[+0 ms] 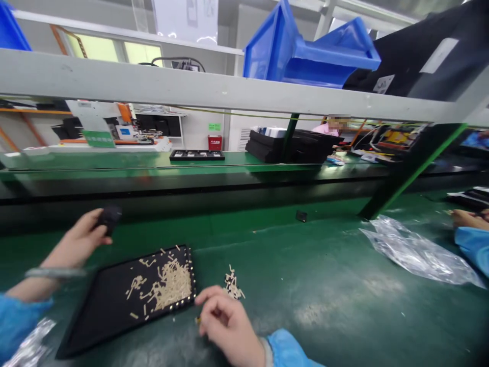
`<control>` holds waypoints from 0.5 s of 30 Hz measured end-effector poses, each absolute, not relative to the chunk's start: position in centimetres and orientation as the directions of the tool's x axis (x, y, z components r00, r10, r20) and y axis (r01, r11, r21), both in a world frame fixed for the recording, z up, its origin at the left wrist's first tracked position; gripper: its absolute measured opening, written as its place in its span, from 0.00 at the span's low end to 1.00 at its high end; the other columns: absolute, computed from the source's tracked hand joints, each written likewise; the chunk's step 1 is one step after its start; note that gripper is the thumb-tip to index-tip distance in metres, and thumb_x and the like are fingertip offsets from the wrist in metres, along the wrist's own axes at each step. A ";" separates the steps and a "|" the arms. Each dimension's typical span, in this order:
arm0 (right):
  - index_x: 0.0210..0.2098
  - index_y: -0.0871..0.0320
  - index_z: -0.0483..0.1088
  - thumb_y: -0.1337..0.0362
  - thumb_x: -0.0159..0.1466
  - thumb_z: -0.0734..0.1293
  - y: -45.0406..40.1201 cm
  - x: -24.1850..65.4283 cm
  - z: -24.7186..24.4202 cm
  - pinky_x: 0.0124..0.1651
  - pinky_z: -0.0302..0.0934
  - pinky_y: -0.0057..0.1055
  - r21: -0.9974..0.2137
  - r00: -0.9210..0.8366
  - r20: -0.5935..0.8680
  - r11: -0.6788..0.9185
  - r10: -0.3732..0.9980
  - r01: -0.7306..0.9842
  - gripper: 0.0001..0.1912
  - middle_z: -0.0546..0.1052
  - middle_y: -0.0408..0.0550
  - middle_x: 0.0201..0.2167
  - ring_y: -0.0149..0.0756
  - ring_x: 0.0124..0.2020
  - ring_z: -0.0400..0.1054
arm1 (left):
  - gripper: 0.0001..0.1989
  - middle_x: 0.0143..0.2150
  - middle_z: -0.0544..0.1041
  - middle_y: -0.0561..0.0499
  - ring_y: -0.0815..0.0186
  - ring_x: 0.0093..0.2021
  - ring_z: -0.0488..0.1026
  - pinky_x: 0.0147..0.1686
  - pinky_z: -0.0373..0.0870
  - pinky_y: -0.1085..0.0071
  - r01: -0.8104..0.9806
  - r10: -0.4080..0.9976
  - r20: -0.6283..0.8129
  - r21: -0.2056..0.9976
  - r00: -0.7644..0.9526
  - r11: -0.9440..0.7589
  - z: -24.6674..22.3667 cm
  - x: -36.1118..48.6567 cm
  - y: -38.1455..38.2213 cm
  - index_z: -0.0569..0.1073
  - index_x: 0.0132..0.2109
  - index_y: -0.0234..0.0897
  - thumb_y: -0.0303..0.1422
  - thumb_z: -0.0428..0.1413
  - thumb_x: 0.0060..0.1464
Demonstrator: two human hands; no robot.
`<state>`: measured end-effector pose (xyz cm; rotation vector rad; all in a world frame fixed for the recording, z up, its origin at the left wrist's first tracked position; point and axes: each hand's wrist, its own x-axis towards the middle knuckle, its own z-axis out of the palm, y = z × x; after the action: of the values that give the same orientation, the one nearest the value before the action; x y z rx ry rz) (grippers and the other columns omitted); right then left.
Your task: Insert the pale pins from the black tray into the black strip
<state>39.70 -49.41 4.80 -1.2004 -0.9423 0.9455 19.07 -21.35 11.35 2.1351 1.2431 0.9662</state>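
My left hand (78,239) is raised over the far left corner of a black tray (95,311), pinching a small dark block-like piece (110,218) whose details are blurred. Many short beige strips (173,285) lie heaped and scattered on the tray's right half, with shiny dots along its right rim. Just right of the tray, my right hand (231,326) is closed with curled fingers. A tiny yellowish bit (197,320) shows by its fingertips; what they hold I cannot make out. Beyond that hand, a small pile of similar strips (232,284) lies on the green table (305,285).
A small black piece (301,216) lies farther back. Clear plastic bags (420,255) lie at right, near a co-worker's hand (471,219). Crumpled silvery film (32,344) sits at lower left. A shelf beam (229,92) crosses overhead, with a blue bin (305,51) on it.
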 end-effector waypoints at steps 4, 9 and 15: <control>0.23 0.62 0.66 0.57 0.56 0.68 -50.7 40.5 5.8 0.18 0.55 0.21 -0.879 0.261 0.013 0.135 0.965 -0.458 0.15 0.67 0.57 0.53 0.25 0.22 0.70 | 0.18 0.46 0.72 0.53 0.68 0.37 0.71 0.40 0.69 0.71 0.366 0.658 0.279 0.651 0.699 -0.665 11.1 21.0 -34.2 0.66 0.53 0.52 0.34 0.47 0.56; 0.29 0.61 0.71 0.59 0.55 0.70 -52.4 40.4 5.6 0.29 0.65 0.24 -0.729 0.162 -0.086 0.049 0.983 -0.683 0.11 0.76 0.52 0.37 0.32 0.30 0.73 | 0.18 0.41 0.74 0.50 0.65 0.42 0.70 0.44 0.66 0.71 0.155 0.593 0.314 0.780 0.741 -0.607 9.5 23.3 -43.4 0.71 0.49 0.49 0.25 0.48 0.55; 0.30 0.57 0.74 0.61 0.50 0.73 -52.8 40.4 5.4 0.40 0.67 0.30 -0.662 0.206 -0.228 0.003 0.952 -0.750 0.09 0.78 0.48 0.36 0.38 0.37 0.73 | 0.18 0.39 0.74 0.49 0.67 0.40 0.71 0.43 0.64 0.71 -0.399 0.823 -0.026 0.865 0.568 0.303 6.5 27.4 -44.2 0.69 0.45 0.37 0.28 0.62 0.45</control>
<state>40.37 -52.75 5.38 -0.7798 -0.3228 1.3700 27.43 -44.18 6.45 0.9479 0.5256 0.8609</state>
